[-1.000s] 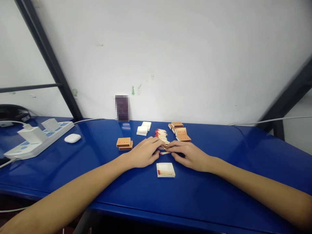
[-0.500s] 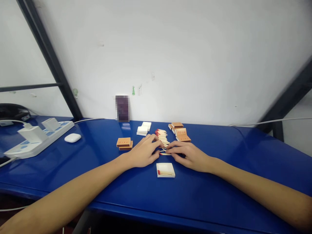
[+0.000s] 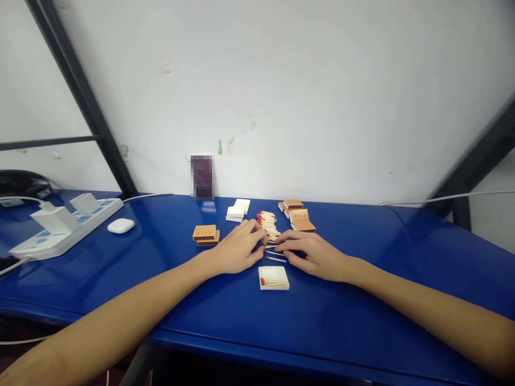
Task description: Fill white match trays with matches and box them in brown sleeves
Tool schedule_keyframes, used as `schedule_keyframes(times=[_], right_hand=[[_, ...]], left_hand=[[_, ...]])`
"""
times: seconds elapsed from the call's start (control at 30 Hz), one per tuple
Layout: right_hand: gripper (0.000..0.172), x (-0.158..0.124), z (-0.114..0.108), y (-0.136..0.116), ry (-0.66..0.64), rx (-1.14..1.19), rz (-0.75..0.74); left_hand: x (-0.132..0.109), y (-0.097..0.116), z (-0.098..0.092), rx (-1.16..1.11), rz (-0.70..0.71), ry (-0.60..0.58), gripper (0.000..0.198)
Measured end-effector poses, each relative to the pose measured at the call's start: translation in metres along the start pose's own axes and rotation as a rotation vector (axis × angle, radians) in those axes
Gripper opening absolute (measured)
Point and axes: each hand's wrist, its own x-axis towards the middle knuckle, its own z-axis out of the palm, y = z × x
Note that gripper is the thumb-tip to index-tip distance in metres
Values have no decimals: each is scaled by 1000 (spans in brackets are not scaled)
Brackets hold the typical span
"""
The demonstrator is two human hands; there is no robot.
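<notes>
A pile of red-tipped matches (image 3: pixel 267 222) lies between my two hands, with a few loose ones nearer me. My left hand (image 3: pixel 241 247) is at their head ends, its curled fingers and thumb around the matches there. From the other side, my right hand (image 3: pixel 316 256) has bent fingertips on the plain ends of the matches, its thumb lower down. Fingers hide part of these sticks. One match (image 3: pixel 276 259) lies apart, just below the fingertips. Closer to me sits an open white matchbox tray (image 3: pixel 277 272) with several matches inside, heads to the left.
Orange matchboxes (image 3: pixel 205 232) are stacked at the left, and more orange matchbox covers (image 3: pixel 302 220) lie behind my right hand. White trays (image 3: pixel 237 209) are at the back. A power strip (image 3: pixel 60 244) and a white earphone case (image 3: pixel 121 225) occupy the left of the blue table (image 3: pixel 386 321).
The matches between my fingertips have spread out, and one now lies separately nearer the tray. Both hands have stayed in nearly the same place.
</notes>
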Motion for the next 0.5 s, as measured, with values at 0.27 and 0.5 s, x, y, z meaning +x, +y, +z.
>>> schedule_keyframes(times=[0.27, 0.5], right_hand=[[31, 1, 0, 1, 12, 18, -18], [26, 0, 1, 1, 27, 14, -43]], left_hand=[[0, 1, -1, 25, -6, -37, 14], [1, 2, 0, 31, -18, 4, 20]])
